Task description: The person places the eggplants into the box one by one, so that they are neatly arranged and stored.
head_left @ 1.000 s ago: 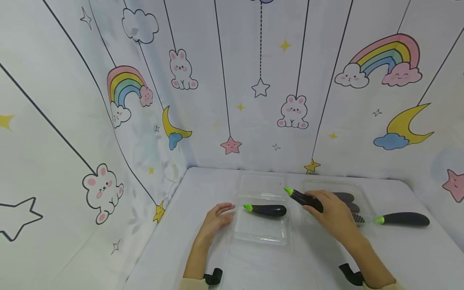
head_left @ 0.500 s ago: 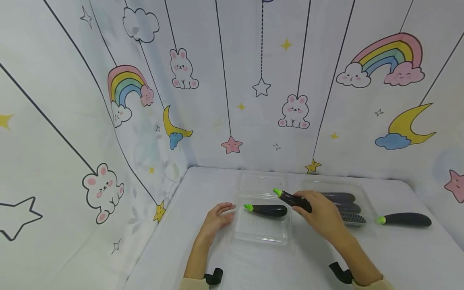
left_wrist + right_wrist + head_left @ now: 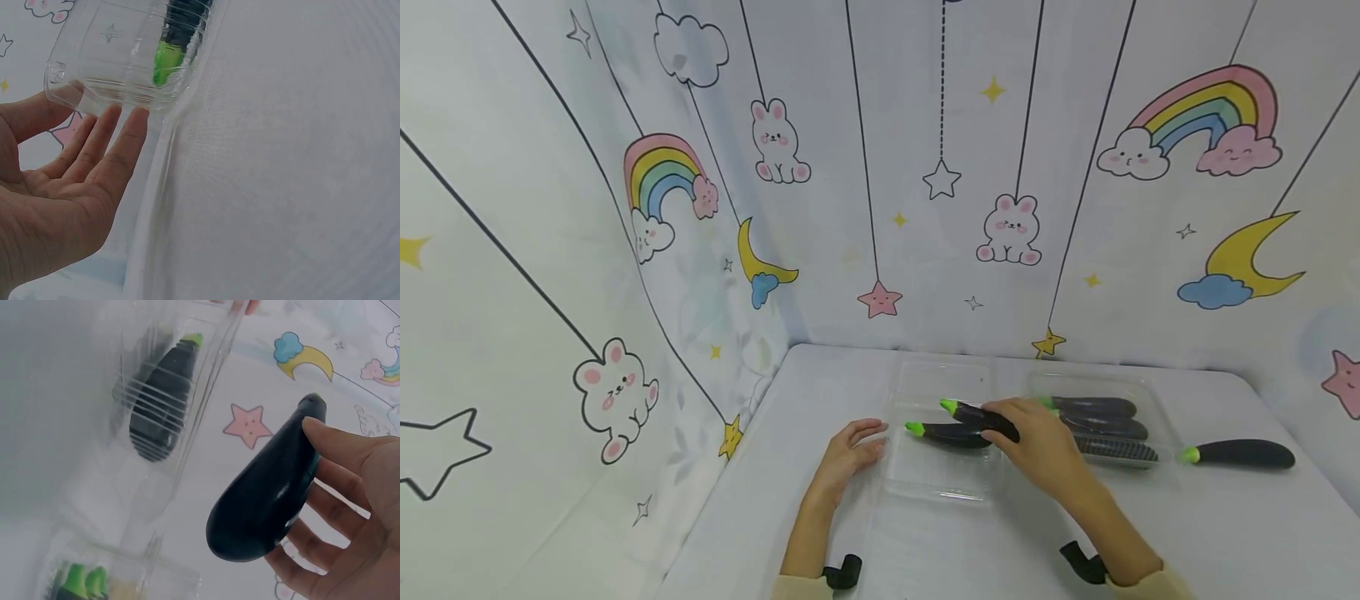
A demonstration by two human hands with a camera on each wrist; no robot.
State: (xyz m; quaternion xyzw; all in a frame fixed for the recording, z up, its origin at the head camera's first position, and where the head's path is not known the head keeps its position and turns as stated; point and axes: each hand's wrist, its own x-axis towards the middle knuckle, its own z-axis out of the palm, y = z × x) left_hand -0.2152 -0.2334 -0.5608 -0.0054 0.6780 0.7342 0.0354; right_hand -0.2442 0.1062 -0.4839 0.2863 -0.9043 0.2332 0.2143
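Eggplant (image 3: 976, 414) is in our right hand (image 3: 1033, 442), thumb on one side, fingers curled round the other, green stem pointing left. It's above the left clear box (image 3: 936, 481) and overlaps the second eggplant (image 3: 951, 434) lying inside; the right wrist view shows a gap between the two.

Left hand (image 3: 850, 457): fingers loosely extended, tips at the box's left end. Can't tell if they're pressing on it.

To do this well, we'd turn the stem slightly so it runs parallel to the second eggplant, clear the near wall, and lower into the bare strip in front. Set it down gently: skin looks glossy and the body round, so it could slip or roll if dropped. The box looks light; we'd steady it with the left hand without squeezing.

Vs half a second ago: our right hand and its eggplant are further left, now over the box. More of the right clear box (image 3: 1090, 382) shows, with stems on the three more eggplants (image 3: 1101, 426) there. Left hand and the loose eggplant (image 3: 1243, 453) on the table (image 3: 827, 379) look unchanged.
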